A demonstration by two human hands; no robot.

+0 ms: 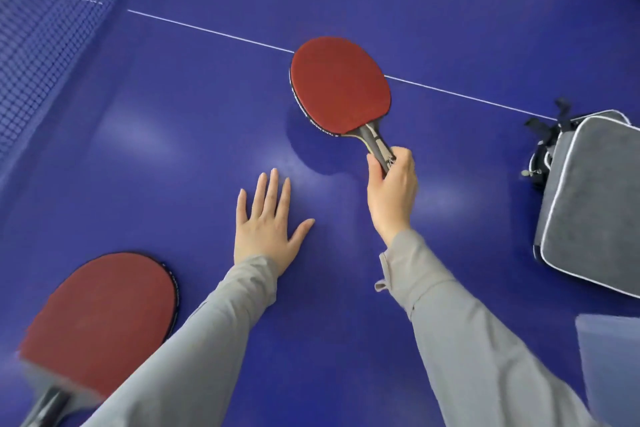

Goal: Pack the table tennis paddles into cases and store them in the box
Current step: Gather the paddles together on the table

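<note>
Only one camera gives the view, and it sits on the person's head. It faces forward and steeply down on the blue desk [207, 107], from close above. The white line [214, 32] of the desk runs slanted through the upper half. The left hand [266, 222] and the right hand [393, 180] are on the near side of this line. The paddle [339, 87] covers part of it, and the net [41, 45] crosses its left end.
</note>
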